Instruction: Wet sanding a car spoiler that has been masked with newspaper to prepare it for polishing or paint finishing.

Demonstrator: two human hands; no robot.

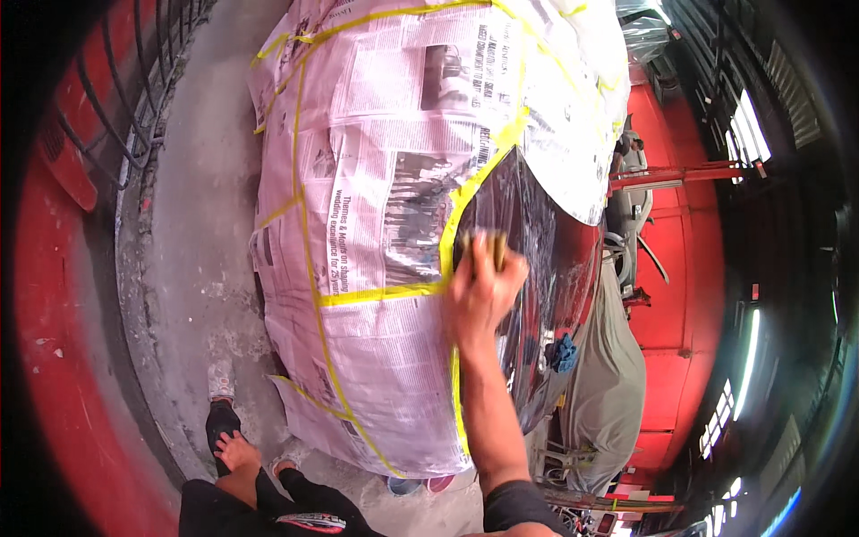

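Observation:
My right hand is closed round a small yellow-brown pad, mostly hidden by the fingers. It presses the pad on a dark, glossy car panel that looks wet and streaked. Beside the hand runs yellow masking tape, which edges the panel and joins sheets of newspaper covering the rest of the car body. My left hand lies on my leg with its fingers spread, holding nothing.
A crumpled blue cloth rests on the dark panel. Beyond stands a vehicle under a grey cover, before a red wall. Two small tubs sit on the concrete floor by the papered edge. Metal bars line the left.

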